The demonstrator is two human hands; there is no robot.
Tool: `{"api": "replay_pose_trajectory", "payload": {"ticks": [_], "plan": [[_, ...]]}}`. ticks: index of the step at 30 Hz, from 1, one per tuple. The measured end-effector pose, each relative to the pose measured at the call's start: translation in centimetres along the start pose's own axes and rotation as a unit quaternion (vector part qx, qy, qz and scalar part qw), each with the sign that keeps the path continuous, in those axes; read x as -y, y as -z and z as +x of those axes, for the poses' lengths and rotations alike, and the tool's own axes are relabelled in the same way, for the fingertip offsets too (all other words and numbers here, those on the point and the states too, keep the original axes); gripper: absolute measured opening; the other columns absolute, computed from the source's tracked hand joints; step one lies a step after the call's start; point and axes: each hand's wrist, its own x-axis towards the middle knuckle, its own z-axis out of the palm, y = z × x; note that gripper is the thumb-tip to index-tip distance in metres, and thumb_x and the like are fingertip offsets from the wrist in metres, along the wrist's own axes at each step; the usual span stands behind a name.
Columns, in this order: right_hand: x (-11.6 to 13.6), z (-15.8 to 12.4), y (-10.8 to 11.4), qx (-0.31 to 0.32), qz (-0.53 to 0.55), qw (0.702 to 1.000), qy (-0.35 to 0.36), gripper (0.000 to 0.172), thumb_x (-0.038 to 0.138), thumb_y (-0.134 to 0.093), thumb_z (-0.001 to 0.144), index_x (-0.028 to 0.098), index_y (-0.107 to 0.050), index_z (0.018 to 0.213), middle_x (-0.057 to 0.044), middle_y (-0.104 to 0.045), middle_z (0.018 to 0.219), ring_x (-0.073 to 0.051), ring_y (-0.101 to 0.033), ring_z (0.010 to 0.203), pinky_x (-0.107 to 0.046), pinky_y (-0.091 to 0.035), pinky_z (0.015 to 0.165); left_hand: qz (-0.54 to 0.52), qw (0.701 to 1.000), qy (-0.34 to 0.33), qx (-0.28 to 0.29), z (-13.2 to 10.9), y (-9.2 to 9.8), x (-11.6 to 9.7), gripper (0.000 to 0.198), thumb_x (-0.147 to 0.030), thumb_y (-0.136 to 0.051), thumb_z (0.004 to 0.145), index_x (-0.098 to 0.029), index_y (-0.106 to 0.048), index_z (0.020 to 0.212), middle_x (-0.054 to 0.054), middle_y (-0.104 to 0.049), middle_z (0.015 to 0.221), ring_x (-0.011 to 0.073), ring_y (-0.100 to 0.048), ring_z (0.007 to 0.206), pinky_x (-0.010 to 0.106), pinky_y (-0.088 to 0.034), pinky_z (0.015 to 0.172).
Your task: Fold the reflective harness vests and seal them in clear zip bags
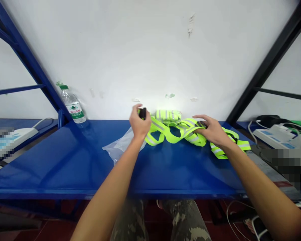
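Observation:
My left hand (140,123) is closed around a black buckle (142,113) at one end of a neon-yellow reflective strap (174,135). From there the strap runs in loose loops across the blue table (72,160) to my right hand (213,130). That hand pinches the strap near another dark buckle piece (202,124), its index finger stretched out above. Behind the loops, against the wall, lies a rolled reflective strap (168,114). More folded reflective strap (218,152) lies under and beside my right wrist. A clear plastic bag (119,147) sits partly behind my left forearm.
A water bottle (74,106) with a green cap leans by the wall at the back left. Blue (30,57) and black (261,63) frame posts rise at the table's sides. White power strips (273,135) and cables are at the right; a grey flat item (261,164) lies at the right edge.

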Motion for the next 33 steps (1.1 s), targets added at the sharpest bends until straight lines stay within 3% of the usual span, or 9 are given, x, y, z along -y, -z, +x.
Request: {"api": "replay_pose_trajectory", "payload": {"ticks": [2, 5, 8, 12, 17, 20, 25, 29, 33], "plan": [[1.9, 0.3, -0.8, -0.02, 0.103, 0.994, -0.03, 0.055, 0.029, -0.076, 0.062, 0.021, -0.066, 0.115, -0.004, -0.07, 0.085, -0.017, -0.06, 0.066, -0.028, -0.045, 0.056, -0.05, 0.987, 0.007, 0.152, -1.4, -0.9, -1.2, 0.027, -0.034, -0.062, 0.086, -0.017, -0.064, 0.107, 0.005, -0.069, 0.096, 0.0182, -0.066, 0.09, 0.03, -0.051, 0.085], [4.1, 0.3, -1.8, 0.017, 0.22, 0.973, -0.071, 0.05, 0.024, -0.081, 0.052, 0.018, -0.07, 0.1, -0.005, -0.07, 0.09, -0.016, -0.059, 0.067, -0.027, -0.046, 0.056, -0.149, 0.926, 0.058, 0.343, -3.4, -1.9, -2.9, 0.038, -0.043, -0.071, 0.081, -0.017, -0.068, 0.109, 0.007, -0.072, 0.104, 0.0207, -0.067, 0.1, 0.031, -0.05, 0.091], [5.1, 0.1, -1.9, 0.114, 0.298, 0.939, -0.128, 0.058, 0.02, -0.081, 0.051, 0.017, -0.071, 0.108, -0.006, -0.071, 0.088, -0.016, -0.061, 0.067, -0.028, -0.046, 0.058, -0.243, 0.865, 0.102, 0.427, -4.3, -2.2, -3.7, 0.041, -0.042, -0.074, 0.079, -0.016, -0.068, 0.11, 0.01, -0.071, 0.114, 0.0222, -0.065, 0.108, 0.034, -0.048, 0.099], [4.9, -0.4, -1.7, 0.17, 0.361, 0.905, -0.151, 0.062, 0.025, -0.078, 0.06, 0.016, -0.069, 0.121, -0.007, -0.073, 0.087, -0.019, -0.065, 0.074, -0.032, -0.05, 0.067, -0.287, 0.841, 0.168, 0.427, -4.4, -2.2, -3.2, 0.049, -0.032, -0.08, 0.074, -0.015, -0.065, 0.117, 0.011, -0.072, 0.113, 0.0243, -0.063, 0.114, 0.037, -0.048, 0.1], [4.6, -0.3, -3.3, 0.097, 0.337, 0.932, -0.091, 0.046, 0.025, -0.083, 0.06, 0.019, -0.076, 0.104, -0.009, -0.074, 0.105, -0.026, -0.064, 0.111, -0.039, -0.048, 0.099, -0.332, 0.824, 0.222, 0.402, -4.6, -2.7, -2.5, 0.057, -0.035, -0.082, 0.071, -0.015, -0.064, 0.122, 0.013, -0.065, 0.128, 0.0265, -0.054, 0.128, 0.039, -0.042, 0.107], [4.4, 0.0, -4.7, 0.045, 0.336, 0.938, -0.069, 0.035, 0.031, -0.079, 0.067, 0.019, -0.076, 0.099, -0.009, -0.074, 0.109, -0.026, -0.061, 0.121, -0.042, -0.042, 0.109, -0.346, 0.815, 0.252, 0.391, -5.0, -3.0, -2.4, 0.059, -0.034, -0.084, 0.068, -0.018, -0.065, 0.122, 0.009, -0.065, 0.126, 0.0251, -0.055, 0.125, 0.038, -0.042, 0.106], [3.2, 0.3, -5.1, 0.036, 0.228, 0.973, -0.018, 0.04, 0.041, -0.071, 0.077, 0.02, -0.073, 0.111, -0.009, -0.072, 0.115, -0.026, -0.062, 0.117, -0.046, -0.043, 0.107, -0.374, 0.79, 0.293, 0.387, -5.0, -2.9, -2.3, 0.066, -0.022, -0.089, 0.054, -0.018, -0.067, 0.117, 0.004, -0.069, 0.101, 0.0196, -0.063, 0.097, 0.036, -0.048, 0.093], [2.0, 0.4, -3.1, 0.047, 0.054, 0.997, 0.019, 0.032, 0.048, -0.073, 0.075, 0.02, -0.076, 0.089, -0.014, -0.064, 0.128, -0.031, -0.06, 0.118, -0.049, -0.05, 0.097, -0.359, 0.814, 0.272, 0.367, -4.3, -2.4, -2.3, 0.06, -0.019, -0.086, 0.056, -0.018, -0.069, 0.114, 0.002, -0.067, 0.093, 0.0152, -0.061, 0.087, 0.032, -0.048, 0.087], [2.1, 0.6, -1.4, 0.087, -0.013, 0.992, 0.086, 0.027, 0.048, -0.07, 0.078, 0.022, -0.073, 0.077, -0.009, -0.051, 0.145, -0.033, -0.049, 0.132, -0.052, -0.043, 0.105, -0.339, 0.837, 0.229, 0.363, -3.7, -2.2, -2.3, 0.051, -0.02, -0.083, 0.06, -0.017, -0.07, 0.109, 0.002, -0.066, 0.094, 0.0142, -0.06, 0.087, 0.029, -0.048, 0.086]]}}
